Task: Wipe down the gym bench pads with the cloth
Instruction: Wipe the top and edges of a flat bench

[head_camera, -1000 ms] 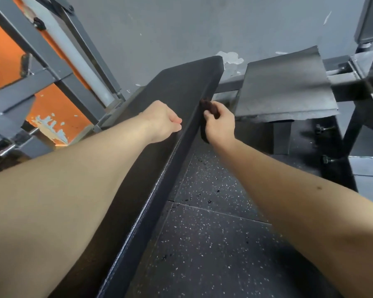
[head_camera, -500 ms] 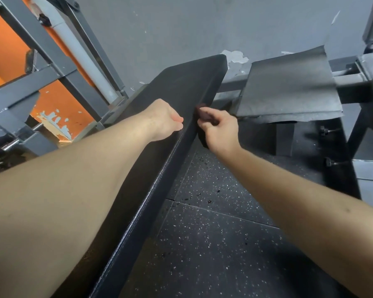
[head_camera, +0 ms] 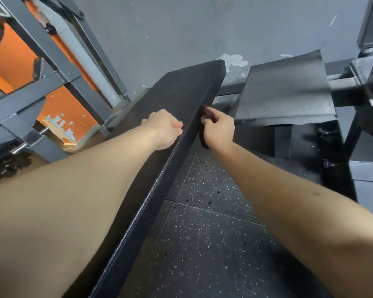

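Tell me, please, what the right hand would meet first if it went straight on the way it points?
Most likely the side of the long bench pad: the right hand holds the cloth against that edge, though depth is unclear.

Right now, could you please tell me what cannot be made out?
Head view: cloth mostly covered by the right hand gripping it.
left hand hides its own curled fingertips.
long bench pad: near end under the left forearm and past the bottom edge.

Showed a black bench pad (head_camera: 181,93) and dark maroon cloth (head_camera: 205,110) against a grey wall (head_camera: 181,29); caught white-speckled black floor (head_camera: 213,244) at near right, chipped orange panel (head_camera: 13,54) behind grey frame (head_camera: 30,93) at far left.
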Demonstrator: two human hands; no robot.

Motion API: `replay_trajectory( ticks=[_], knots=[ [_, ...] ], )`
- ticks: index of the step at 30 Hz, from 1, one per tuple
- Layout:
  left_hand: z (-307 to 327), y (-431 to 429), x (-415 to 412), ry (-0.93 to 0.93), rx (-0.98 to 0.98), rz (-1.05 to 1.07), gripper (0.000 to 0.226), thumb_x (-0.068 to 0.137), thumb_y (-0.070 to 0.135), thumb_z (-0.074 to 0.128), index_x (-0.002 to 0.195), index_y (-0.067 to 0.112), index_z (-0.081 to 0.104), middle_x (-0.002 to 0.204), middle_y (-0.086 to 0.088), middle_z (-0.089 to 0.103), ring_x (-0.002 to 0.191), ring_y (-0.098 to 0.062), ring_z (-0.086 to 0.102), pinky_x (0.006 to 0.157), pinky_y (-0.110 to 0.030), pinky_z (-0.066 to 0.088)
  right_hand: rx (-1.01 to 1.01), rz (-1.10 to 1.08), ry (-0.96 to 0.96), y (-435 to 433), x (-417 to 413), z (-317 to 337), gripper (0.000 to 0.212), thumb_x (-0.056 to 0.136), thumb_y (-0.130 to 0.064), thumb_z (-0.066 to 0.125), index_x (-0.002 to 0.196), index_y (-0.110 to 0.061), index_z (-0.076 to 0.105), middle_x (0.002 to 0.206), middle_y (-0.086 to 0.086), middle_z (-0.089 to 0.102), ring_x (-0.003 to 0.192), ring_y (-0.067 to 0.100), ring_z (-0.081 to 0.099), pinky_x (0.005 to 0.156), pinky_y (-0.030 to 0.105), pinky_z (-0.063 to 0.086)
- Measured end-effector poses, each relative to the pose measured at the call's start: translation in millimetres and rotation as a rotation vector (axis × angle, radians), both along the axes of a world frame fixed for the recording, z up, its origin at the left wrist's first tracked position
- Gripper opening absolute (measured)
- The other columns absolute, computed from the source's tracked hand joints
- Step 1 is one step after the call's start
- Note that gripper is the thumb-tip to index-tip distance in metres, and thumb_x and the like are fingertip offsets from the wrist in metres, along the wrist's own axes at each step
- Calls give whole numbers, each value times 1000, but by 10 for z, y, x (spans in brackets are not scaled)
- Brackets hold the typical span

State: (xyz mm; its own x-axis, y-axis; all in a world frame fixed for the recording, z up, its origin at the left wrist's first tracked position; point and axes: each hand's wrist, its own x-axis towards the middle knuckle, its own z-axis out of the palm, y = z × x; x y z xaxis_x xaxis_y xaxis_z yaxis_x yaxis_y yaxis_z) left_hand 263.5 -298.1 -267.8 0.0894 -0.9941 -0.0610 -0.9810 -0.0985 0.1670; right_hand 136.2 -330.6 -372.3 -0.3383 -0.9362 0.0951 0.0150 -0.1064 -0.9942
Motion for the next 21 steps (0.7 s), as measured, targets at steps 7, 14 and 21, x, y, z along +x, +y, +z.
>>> replay_trajectory(
  ticks=[7,14,21],
  knots=[
    [75,103,-131,-117,-1,12,38,102,37,54,139,41,57,151,-4,46,140,-37,36,115,-43,31,-106,186,124,1069,230,-233,31,94,-21,67,122,-32,74,96,5,65,87,12,62,74,5,38],
    [165,472,-33,-216,-83,-114,32,102,31,57,132,28,66,133,2,62,130,-27,49,114,-41,32,-26,86,-8,670,125,0,25,92,-16,61,107,-27,79,89,-5,73,85,12,66,78,23,48],
    [210,776,265,-4,-60,-75,13,94,26,71,104,23,80,113,9,71,103,-15,65,100,-35,51,32,63,62,513,100,-27,33,95,-15,58,119,-30,76,97,-5,73,93,15,67,77,19,44]
  ],
)
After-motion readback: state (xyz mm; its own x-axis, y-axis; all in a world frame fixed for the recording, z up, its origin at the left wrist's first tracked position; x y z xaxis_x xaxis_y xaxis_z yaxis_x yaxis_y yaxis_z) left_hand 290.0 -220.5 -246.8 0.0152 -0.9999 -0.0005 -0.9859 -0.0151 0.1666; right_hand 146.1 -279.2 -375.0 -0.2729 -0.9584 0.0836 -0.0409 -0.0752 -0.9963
